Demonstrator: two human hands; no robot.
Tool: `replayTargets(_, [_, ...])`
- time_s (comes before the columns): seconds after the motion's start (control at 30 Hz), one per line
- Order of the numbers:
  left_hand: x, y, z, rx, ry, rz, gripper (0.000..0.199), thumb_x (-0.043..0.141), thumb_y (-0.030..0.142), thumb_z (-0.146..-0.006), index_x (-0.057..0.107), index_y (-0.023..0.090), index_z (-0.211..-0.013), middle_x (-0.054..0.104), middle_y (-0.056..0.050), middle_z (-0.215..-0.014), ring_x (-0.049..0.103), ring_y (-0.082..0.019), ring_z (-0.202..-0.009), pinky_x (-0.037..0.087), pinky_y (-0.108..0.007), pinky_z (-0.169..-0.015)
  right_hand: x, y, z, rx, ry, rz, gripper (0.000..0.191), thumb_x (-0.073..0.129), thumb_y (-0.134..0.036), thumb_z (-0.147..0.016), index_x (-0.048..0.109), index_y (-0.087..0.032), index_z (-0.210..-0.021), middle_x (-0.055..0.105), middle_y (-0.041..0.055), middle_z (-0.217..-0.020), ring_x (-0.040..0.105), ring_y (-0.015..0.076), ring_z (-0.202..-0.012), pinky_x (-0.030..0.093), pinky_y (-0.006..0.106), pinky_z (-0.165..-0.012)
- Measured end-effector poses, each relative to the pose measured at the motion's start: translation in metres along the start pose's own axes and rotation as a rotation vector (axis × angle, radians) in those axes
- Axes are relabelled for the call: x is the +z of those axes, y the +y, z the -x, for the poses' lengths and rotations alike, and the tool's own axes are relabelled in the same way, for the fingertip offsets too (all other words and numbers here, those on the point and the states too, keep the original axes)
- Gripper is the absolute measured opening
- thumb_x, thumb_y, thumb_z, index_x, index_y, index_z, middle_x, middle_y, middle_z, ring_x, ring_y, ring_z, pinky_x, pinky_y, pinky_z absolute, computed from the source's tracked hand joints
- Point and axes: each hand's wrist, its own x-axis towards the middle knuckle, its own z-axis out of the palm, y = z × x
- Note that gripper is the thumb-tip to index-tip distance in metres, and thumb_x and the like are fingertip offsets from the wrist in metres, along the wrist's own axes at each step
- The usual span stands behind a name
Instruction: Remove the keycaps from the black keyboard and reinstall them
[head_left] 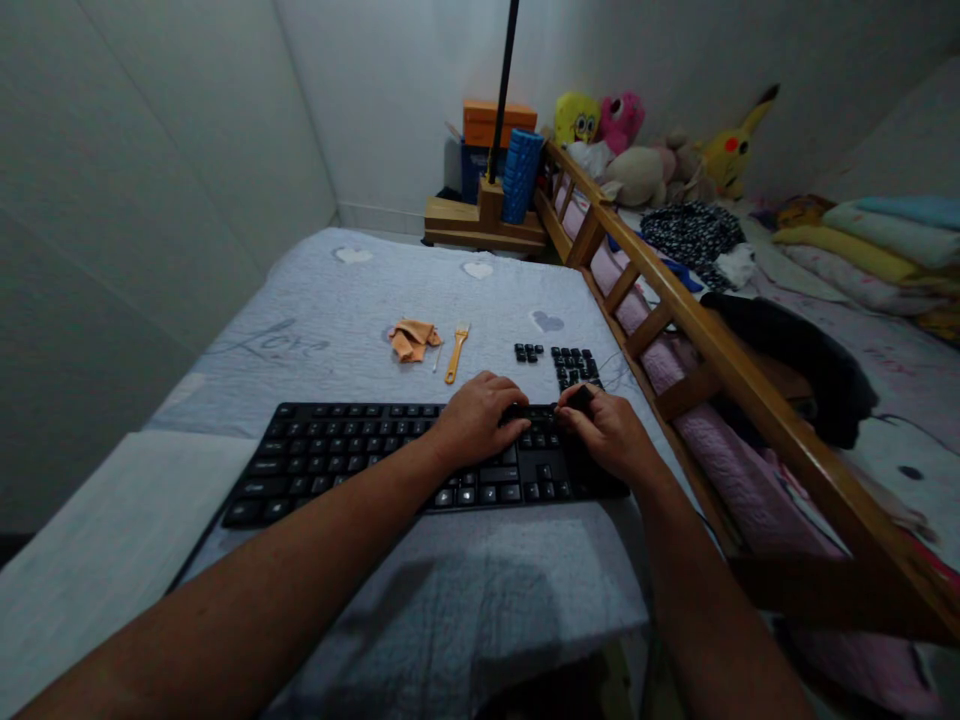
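On a pale quilted surface (330,300): two bare hands working at a long black plastic keyboard (337,455).
Head view: the left hand (484,415) is resting, fingers loosely curled, on the keyboard's upper part; the right hand (604,430) is pinching a small dark object (580,398) above its right end, below detached black keycaps (574,365).

The room is dim, with a cool, flat cast on the pale wall (405,90). Soft shadows fall over the near end of the bedspread (480,570) (the bottom edge goes nearly black). Faint highlights touch the wooden bed rail (675,290). Wide-angle stretching pulls at the edges, and fine detail looks smeared.
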Motion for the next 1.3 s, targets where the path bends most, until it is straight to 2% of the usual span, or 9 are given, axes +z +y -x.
replayTargets(0.27, [0.001, -0.001, 0.000, 0.037, 0.025, 0.019, 0.031, 0.076, 0.038, -0.078, 0.069, 0.019, -0.101, 0.070, -0.007, -0.105, 0.059, -0.025, -0.102, 0.048, -0.041, -0.093, 0.016, -0.018, -0.001, -0.062, 0.089, 0.014, 0.009, 0.052, -0.021, -0.088, 0.061, -0.020, -0.088, 0.069, 0.0044, -0.084, 0.064, 0.0190, -0.078, 0.046, 0.029, -0.076])
replayTargets(0.5, [-0.003, 0.003, -0.001, -0.030, 0.028, -0.016, 0.013, 0.072, 0.030, -0.083, 0.072, 0.020, -0.091, 0.072, -0.005, -0.095, 0.060, -0.024, -0.095, 0.049, -0.039, -0.088, 0.028, -0.027, 0.000, -0.068, 0.198, -0.024, 0.008, 0.053, -0.023, -0.089, 0.061, -0.021, -0.089, 0.070, 0.0059, -0.087, 0.066, 0.0205, -0.082, 0.049, 0.030, -0.079])
replayTargets(0.63, [-0.005, 0.005, -0.001, -0.030, 0.044, -0.026, 0.012, 0.069, 0.028, -0.084, 0.072, 0.020, -0.093, 0.072, -0.005, -0.095, 0.060, -0.023, -0.094, 0.049, -0.039, -0.087, 0.031, -0.028, 0.001, -0.043, 0.226, -0.049, 0.007, 0.055, -0.024, -0.088, 0.061, -0.021, -0.088, 0.070, 0.0054, -0.086, 0.065, 0.0193, -0.079, 0.049, 0.029, -0.075])
replayTargets(0.8, [-0.005, 0.005, 0.001, -0.011, 0.103, -0.010, 0.014, 0.067, 0.025, -0.085, 0.072, 0.018, -0.096, 0.072, -0.006, -0.096, 0.060, -0.023, -0.095, 0.050, -0.039, -0.087, 0.034, -0.029, 0.003, -0.028, 0.326, -0.052, 0.005, 0.057, -0.022, -0.086, 0.061, -0.021, -0.085, 0.067, 0.0030, -0.081, 0.063, 0.0178, -0.074, 0.048, 0.029, -0.073])
replayTargets(0.9, [-0.005, 0.005, 0.001, -0.009, 0.137, 0.002, 0.015, 0.068, 0.026, -0.086, 0.072, 0.019, -0.098, 0.072, -0.006, -0.096, 0.061, -0.023, -0.096, 0.050, -0.039, -0.088, 0.033, -0.029, 0.003, -0.022, 0.368, -0.068, 0.010, 0.055, -0.022, -0.088, 0.060, -0.021, -0.079, 0.064, 0.0020, -0.078, 0.062, 0.0176, -0.074, 0.047, 0.029, -0.074])
replayTargets(1.03, [-0.004, 0.005, 0.001, 0.010, 0.145, 0.029, 0.014, 0.069, 0.028, -0.086, 0.072, 0.019, -0.097, 0.072, -0.006, -0.096, 0.062, -0.023, -0.096, 0.050, -0.039, -0.088, 0.026, -0.026, 0.001, -0.044, 0.326, -0.119, 0.021, 0.049, -0.026, -0.094, 0.061, -0.021, -0.077, 0.063, 0.0044, -0.086, 0.062, 0.0191, -0.085, 0.048, 0.032, -0.081])
replayTargets(1.13, [-0.004, 0.004, 0.000, 0.008, 0.157, 0.054, 0.014, 0.071, 0.027, -0.085, 0.072, 0.020, -0.097, 0.073, -0.006, -0.096, 0.062, -0.023, -0.096, 0.050, -0.039, -0.088, 0.023, -0.022, -0.001, -0.092, 0.240, -0.086, 0.020, 0.047, -0.020, -0.093, 0.067, -0.021, -0.092, 0.062, 0.0071, -0.099, 0.061, 0.0207, -0.097, 0.048, 0.035, -0.089])
replayTargets(1.2, [-0.004, 0.003, 0.000, 0.002, 0.164, 0.074, 0.014, 0.072, 0.026, -0.084, 0.072, 0.020, -0.096, 0.073, -0.005, -0.096, 0.062, -0.023, -0.096, 0.051, -0.039, -0.087, 0.023, -0.020, -0.003, -0.117, 0.177, -0.049, 0.024, 0.048, -0.015, -0.090, 0.069, -0.022, -0.102, 0.061, 0.0073, -0.099, 0.061, 0.0210, -0.097, 0.049, 0.035, -0.089])
replayTargets(1.3, [-0.005, 0.003, -0.001, -0.010, 0.172, 0.110, 0.014, 0.072, 0.025, -0.084, 0.072, 0.020, -0.098, 0.073, -0.005, -0.095, 0.062, -0.022, -0.096, 0.051, -0.038, -0.087, 0.023, -0.018, -0.004, -0.133, 0.113, -0.021, 0.025, 0.056, -0.014, -0.086, 0.069, -0.022, -0.105, 0.060, 0.0058, -0.094, 0.061, 0.0208, -0.092, 0.050, 0.034, -0.085])
